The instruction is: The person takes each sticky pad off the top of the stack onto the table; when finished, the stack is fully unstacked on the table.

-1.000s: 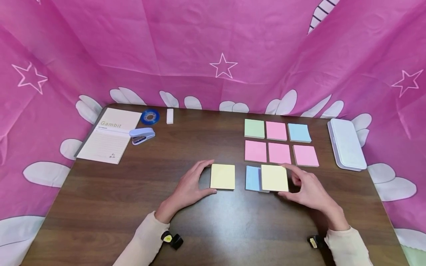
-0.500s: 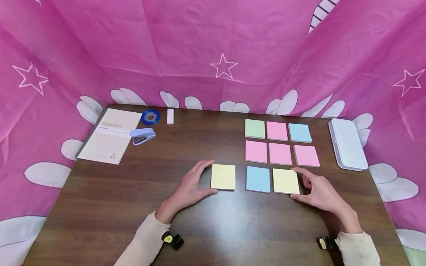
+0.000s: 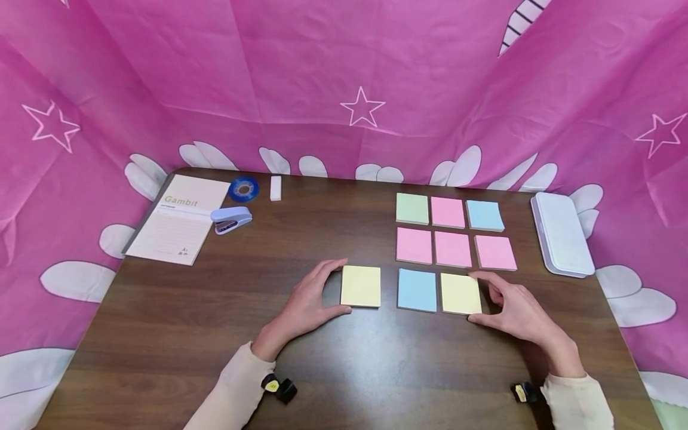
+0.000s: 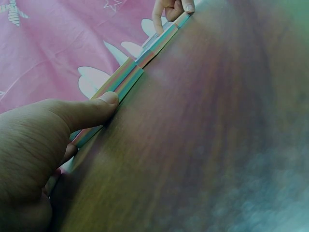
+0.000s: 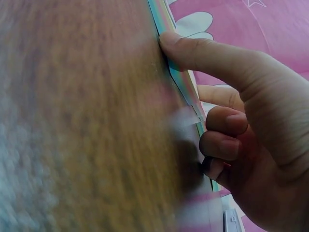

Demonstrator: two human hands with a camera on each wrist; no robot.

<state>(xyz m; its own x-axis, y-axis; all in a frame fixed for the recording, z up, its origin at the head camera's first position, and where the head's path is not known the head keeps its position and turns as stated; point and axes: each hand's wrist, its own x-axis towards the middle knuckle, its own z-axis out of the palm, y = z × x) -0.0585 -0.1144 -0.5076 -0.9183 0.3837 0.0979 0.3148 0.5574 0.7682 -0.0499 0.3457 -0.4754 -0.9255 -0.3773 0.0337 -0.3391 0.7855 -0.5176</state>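
On the brown table [image 3: 215,334] my left hand [image 3: 337,285] pinches a yellow sticky-note pad [image 3: 360,286] at its left edge, thumb on the near side and fingers on the far side. In the left wrist view the thumb [image 4: 91,110] presses the pad's edge [image 4: 126,79]. My right hand [image 3: 476,297] pinches a second yellow pad [image 3: 459,293] at its right edge, beside a blue pad [image 3: 417,289]. The right wrist view shows the thumb [image 5: 193,50] on that pad's edge [image 5: 182,83]. Behind lie a green pad [image 3: 412,208], several pink pads [image 3: 452,248] and another blue pad [image 3: 484,215].
A notebook [image 3: 180,218], a stapler [image 3: 231,219], a blue tape roll [image 3: 243,189] and a white eraser [image 3: 275,187] lie at the back left. A white case [image 3: 561,233] sits at the right edge. Pink cloth [image 3: 344,71] surrounds the table.
My right hand slid its yellow pad rightward off the blue pad and set it flat to that pad's right. The left hand and its pad stayed put.
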